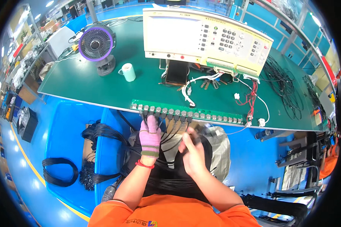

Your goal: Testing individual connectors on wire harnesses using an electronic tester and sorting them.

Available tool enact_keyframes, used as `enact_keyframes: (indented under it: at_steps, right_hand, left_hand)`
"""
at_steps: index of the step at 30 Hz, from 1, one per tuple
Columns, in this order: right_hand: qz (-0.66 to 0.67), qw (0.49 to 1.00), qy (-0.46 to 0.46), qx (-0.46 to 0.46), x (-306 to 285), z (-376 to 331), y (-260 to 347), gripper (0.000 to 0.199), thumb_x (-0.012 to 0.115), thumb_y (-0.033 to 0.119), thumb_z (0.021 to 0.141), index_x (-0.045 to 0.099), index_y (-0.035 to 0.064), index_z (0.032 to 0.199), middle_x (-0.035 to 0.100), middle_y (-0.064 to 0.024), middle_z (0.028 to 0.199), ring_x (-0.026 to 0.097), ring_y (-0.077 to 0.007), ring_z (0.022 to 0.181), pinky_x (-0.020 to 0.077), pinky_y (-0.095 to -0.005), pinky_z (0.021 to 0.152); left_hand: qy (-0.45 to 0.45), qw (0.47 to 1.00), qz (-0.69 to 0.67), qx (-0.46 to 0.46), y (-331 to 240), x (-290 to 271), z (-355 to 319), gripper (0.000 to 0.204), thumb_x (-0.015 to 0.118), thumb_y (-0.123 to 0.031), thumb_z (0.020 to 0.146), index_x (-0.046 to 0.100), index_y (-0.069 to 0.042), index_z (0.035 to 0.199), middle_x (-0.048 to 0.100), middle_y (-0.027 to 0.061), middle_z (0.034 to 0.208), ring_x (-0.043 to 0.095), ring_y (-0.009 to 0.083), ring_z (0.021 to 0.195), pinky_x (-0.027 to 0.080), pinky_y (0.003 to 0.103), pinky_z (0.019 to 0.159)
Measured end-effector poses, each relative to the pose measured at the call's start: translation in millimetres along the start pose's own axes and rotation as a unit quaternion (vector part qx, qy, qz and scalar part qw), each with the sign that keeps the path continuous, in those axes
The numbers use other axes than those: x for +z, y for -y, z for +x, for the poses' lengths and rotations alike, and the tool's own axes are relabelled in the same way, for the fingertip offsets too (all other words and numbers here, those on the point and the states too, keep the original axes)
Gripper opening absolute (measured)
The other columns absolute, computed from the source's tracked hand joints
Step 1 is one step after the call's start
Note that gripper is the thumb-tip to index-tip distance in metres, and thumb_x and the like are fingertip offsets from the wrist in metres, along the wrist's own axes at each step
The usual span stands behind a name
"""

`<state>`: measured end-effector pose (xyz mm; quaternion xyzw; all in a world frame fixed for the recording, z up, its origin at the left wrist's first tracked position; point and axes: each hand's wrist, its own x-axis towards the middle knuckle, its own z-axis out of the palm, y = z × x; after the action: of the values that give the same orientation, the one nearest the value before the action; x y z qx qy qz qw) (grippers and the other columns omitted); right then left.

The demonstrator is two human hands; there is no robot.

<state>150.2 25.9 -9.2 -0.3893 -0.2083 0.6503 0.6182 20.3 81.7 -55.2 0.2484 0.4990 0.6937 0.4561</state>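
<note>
A long green circuit board (212,116) with a row of metal sockets runs along the table's front edge. Black cable plugs (176,117) sit in several sockets of its left half, their cables hanging toward my lap. My left hand (150,136), in a pink and grey knitted glove, is closed at the board's left part, its fingers on a black cable plug (146,112). To the right, just below the board, is my bare right hand (193,153). Motion smears its fingers, and a dark blurred shape beside them cannot be made out.
A cream-coloured tester (174,36) with screen and keys stands at the back of the green table (91,89), wired to the board. A purple-rimmed fan (96,43) and light green mug (128,72) are at left. Bundled black cables (102,132) hang over blue bins (70,128).
</note>
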Motion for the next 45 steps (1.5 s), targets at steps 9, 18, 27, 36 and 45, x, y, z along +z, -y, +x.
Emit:
enact_keyframes:
  at_steps: [9,18,27,36,45]
  right_hand:
    - [-0.074,0.993,0.038,0.082,9.6,4.4,1.6,0.023,0.058,0.03,0.092,0.056,0.0079,0.084,0.042,0.0046,0.062,0.038,-0.0072,0.056,0.028,-0.0235,0.055]
    - [0.009,0.999,-0.039,0.015,-5.7,7.6,-12.5,0.02,0.055,0.026,0.095,0.058,0.0061,0.094,0.057,-0.0009,0.073,0.047,-0.0074,0.066,0.0367,-0.0215,0.063]
    - [-0.049,0.999,-0.005,0.016,9.2,-29.4,-6.4,0.019,0.061,0.025,0.091,0.065,0.008,0.099,0.065,0.0003,0.094,0.055,-0.008,0.083,0.0374,-0.025,0.07]
    - [-0.42,0.853,0.2,-0.237,53.7,-30.2,-9.3,0.052,0.054,0.041,0.092,0.05,-0.0003,0.123,0.052,-0.0161,0.118,0.044,-0.029,0.116,0.0385,-0.0361,0.097]
    - [-0.257,0.808,0.523,0.09,103.2,-25.0,8.3,0.07,0.056,0.036,0.093,0.02,0.0113,0.147,0.028,-0.0114,0.147,0.031,-0.0227,0.134,0.0236,-0.0399,0.11]
  left_hand:
    - [0.056,0.99,0.121,-0.053,-29.9,-18.7,-63.1,0.019,0.068,-0.014,0.083,0.053,-0.004,0.089,0.05,-0.0025,0.072,0.046,0.0061,0.065,0.04,0.024,0.057]
    - [0.056,0.945,0.243,0.21,-12.1,14.2,-28.4,0.033,0.068,-0.022,0.083,0.051,-0.002,0.103,0.058,0.004,0.087,0.053,0.0136,0.075,0.046,0.03,0.067]
    - [0.142,0.948,0.281,0.045,-37.5,-15.3,-88.6,0.026,0.063,-0.027,0.086,0.063,-0.004,0.098,0.064,0.0129,0.082,0.061,0.0324,0.075,0.048,0.037,0.069]
    - [0.085,0.985,0.089,0.121,-85.2,-32.6,-99.1,0.028,0.051,-0.021,0.096,0.057,-0.003,0.117,0.062,0.0061,0.104,0.055,0.0126,0.093,0.045,0.029,0.079]
    - [0.304,0.944,0.114,-0.054,-164.0,-86.6,-92.2,0.034,0.07,-0.015,0.079,0.053,-0.007,0.107,0.056,0.0023,0.067,0.056,0.0125,0.057,0.043,0.023,0.053]
